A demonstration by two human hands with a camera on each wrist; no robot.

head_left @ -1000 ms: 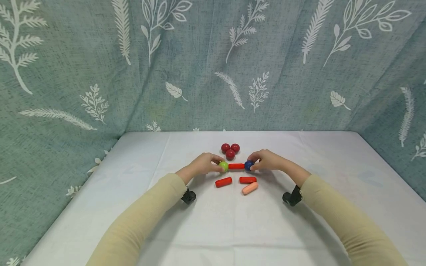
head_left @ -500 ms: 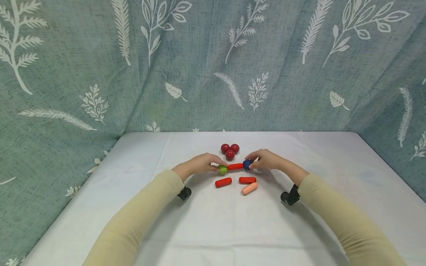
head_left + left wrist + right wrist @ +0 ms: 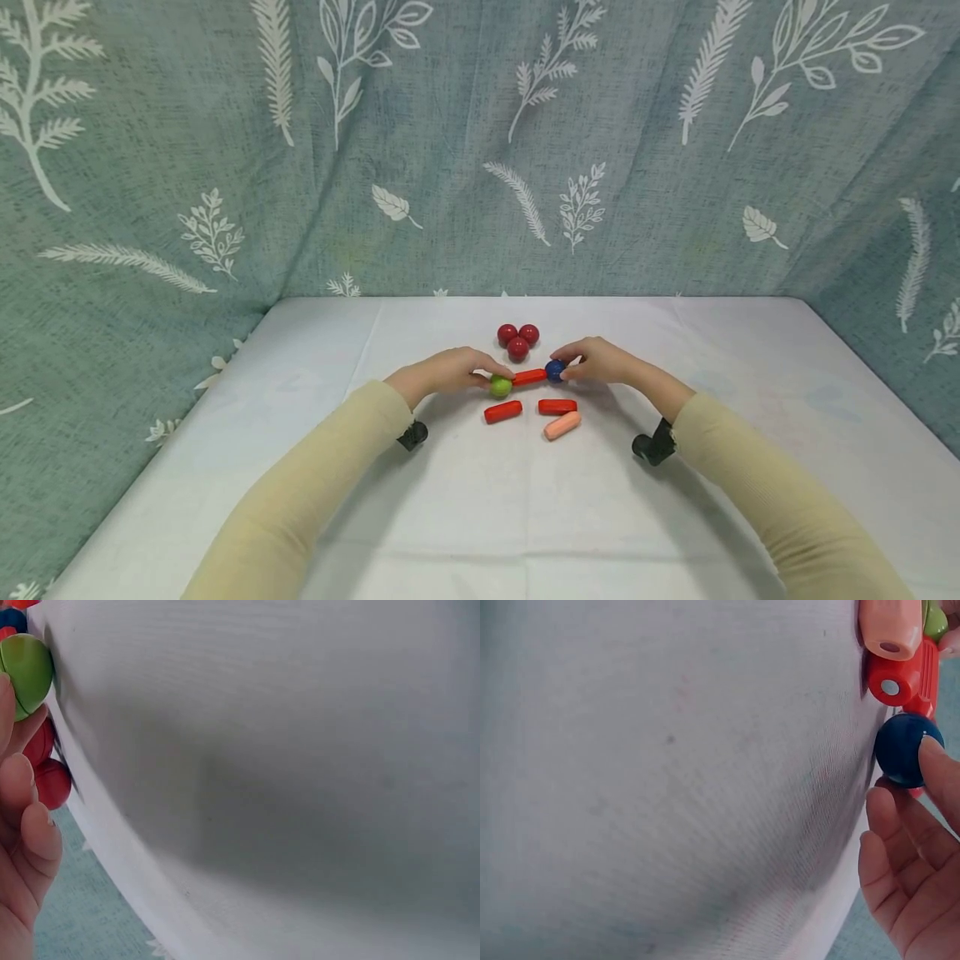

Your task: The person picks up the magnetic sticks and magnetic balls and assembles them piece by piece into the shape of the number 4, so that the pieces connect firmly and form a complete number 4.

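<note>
My left hand (image 3: pixel 452 370) pinches a green ball (image 3: pixel 501 386) between thumb and fingers. A blue ball (image 3: pixel 555 371) is pinched by my right hand (image 3: pixel 602 362); the right wrist view shows the thumb on one side of that blue ball (image 3: pixel 904 750). Between the two balls lies a red stick (image 3: pixel 529 377), an end against each, slanting up to the right. In the left wrist view the green ball (image 3: pixel 27 673) sits at the upper left edge, partly behind the fingers.
Behind the hands, red balls (image 3: pixel 517 348) cluster together. Nearer me lie a left red stick (image 3: pixel 503 411), a right red stick (image 3: pixel 557 407) and a peach-coloured stick (image 3: pixel 562 426). A white cloth (image 3: pixel 480 508) covers the table, and a leaf-patterned curtain (image 3: pixel 450 125) hangs behind.
The green ball has shifted slightly towards me and left, and the blue ball slightly left and away. The red stick between them, level before, now slants. Both hands keep their hold.
</note>
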